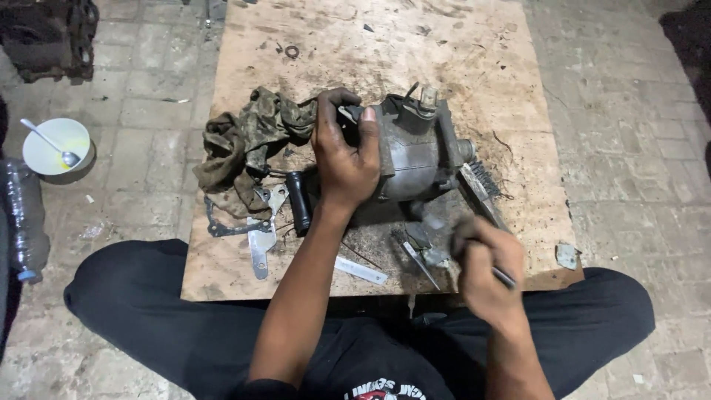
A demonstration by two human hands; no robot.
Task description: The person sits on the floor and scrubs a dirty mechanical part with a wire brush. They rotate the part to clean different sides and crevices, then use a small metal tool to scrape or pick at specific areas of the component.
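A grimy grey metal engine part [418,152] lies on a stained wooden board [385,52]. My left hand [344,152] grips its left end, fingers curled over the top. My right hand [485,267], blurred by motion, is closed on a wire brush [481,189], whose bristled head rests against the part's right side near a round stub. My legs in dark trousers are crossed under the board's near edge.
A dirty rag [241,144] lies left of the part, with a black-handled tool [298,200], a flat gasket and metal pieces [259,237] below it. A small ring [292,51] sits far back. On the paved floor: a white bowl with spoon [55,144] and a plastic bottle [22,218].
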